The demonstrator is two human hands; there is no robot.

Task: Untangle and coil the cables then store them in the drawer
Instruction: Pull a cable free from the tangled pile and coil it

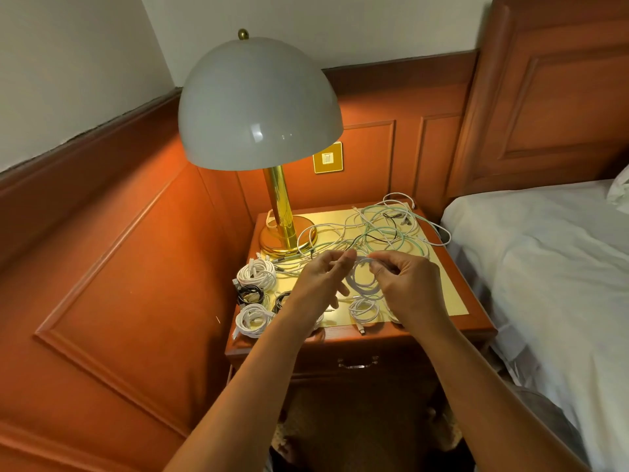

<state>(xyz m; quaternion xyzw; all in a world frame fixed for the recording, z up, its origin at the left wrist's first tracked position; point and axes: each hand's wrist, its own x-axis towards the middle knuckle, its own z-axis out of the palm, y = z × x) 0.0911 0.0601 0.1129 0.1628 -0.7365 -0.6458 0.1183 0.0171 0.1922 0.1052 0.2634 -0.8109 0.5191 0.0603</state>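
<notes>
A loose tangle of white, pale green and black cables covers the back of the nightstand top. Above the front half, my left hand and my right hand both pinch a white cable coil that hangs in loops between them. Two white coils and two black coils lie at the front left. Another white coil lies under my hands. The drawer below, with a metal handle, is closed.
A brass lamp with a white dome shade stands at the back left of the nightstand. A bed with white sheets lies close on the right. Wood-panelled walls enclose the left and the back. My feet show on the rug below.
</notes>
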